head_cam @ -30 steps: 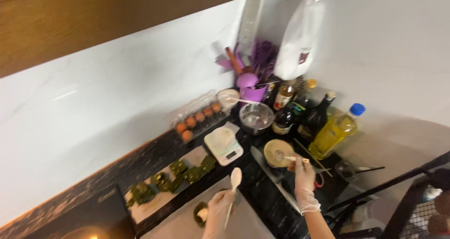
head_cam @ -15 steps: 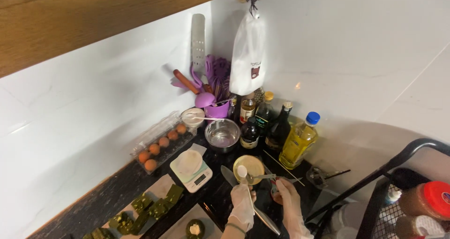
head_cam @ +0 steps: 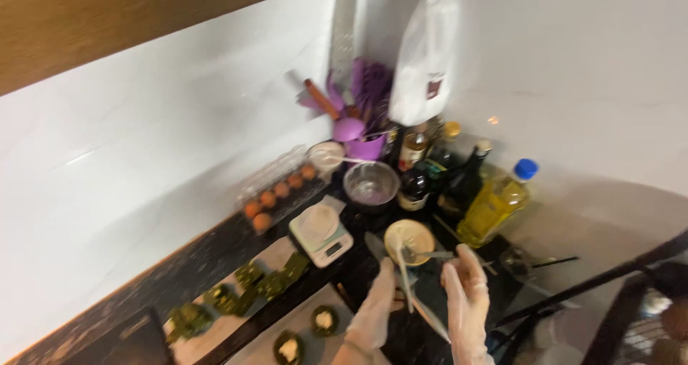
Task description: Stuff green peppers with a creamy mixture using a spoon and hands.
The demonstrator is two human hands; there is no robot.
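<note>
While both gloved hands worked over the dark countertop (head_cam: pixel 215 254), the left hand (head_cam: pixel 376 308) was closed around a pale spoon-like utensil (head_cam: pixel 405 282), whose far end reached to the rim of a small round bowl of pale mixture (head_cam: pixel 410 239) just beyond the fingertips. The right hand (head_cam: pixel 469 297) was raised beside the bowl with its fingers pinched on the thin handle of a metal spoon (head_cam: pixel 430 255), the spoon's head resting at the bowl's near edge; the grip was blurred, so its exact form could not be resolved. A long knife blade (head_cam: pixel 405 286) lay on the counter between the two hands, running from beside the bowl toward the wrists. To the left of the left hand stood a white kitchen scale (head_cam: pixel 320 232), and farther left lay a pale board carrying several green leaf-wrapped parcels (head_cam: pixel 247 286). Near the left wrist sat two small dark cups with pale filling (head_cam: pixel 304 336). Beyond the bowl stood a glass mixing bowl (head_cam: pixel 370 184), a clear carton of brown eggs (head_cam: pixel 276 193), a purple utensil holder (head_cam: pixel 362 139), several dark bottles (head_cam: pixel 430 179) and, beyond the right hand, a yellow oil bottle with a blue cap (head_cam: pixel 494 204). A white bag (head_cam: pixel 426 57) hung on the wall above the bottles.
</note>
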